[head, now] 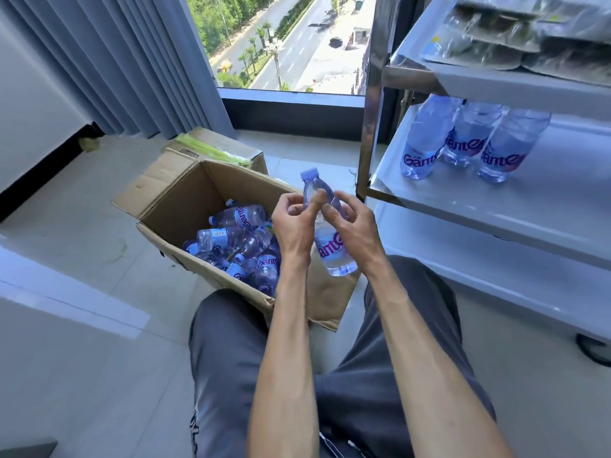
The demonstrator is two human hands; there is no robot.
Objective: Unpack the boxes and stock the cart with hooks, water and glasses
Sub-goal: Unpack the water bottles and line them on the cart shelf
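Fingers of both hands curl around one water bottle, held tilted, cap up, above the open cardboard box: left hand grips its left side, right hand its right, thumbs pressed on the neck. More bottles lie loose in the box. Beyond, three bottles stand upright on the cart's middle shelf. Wrapped packs sit on the top shelf.

The middle shelf lies bare right of three standing bottles; the cart post blocks its left corner.
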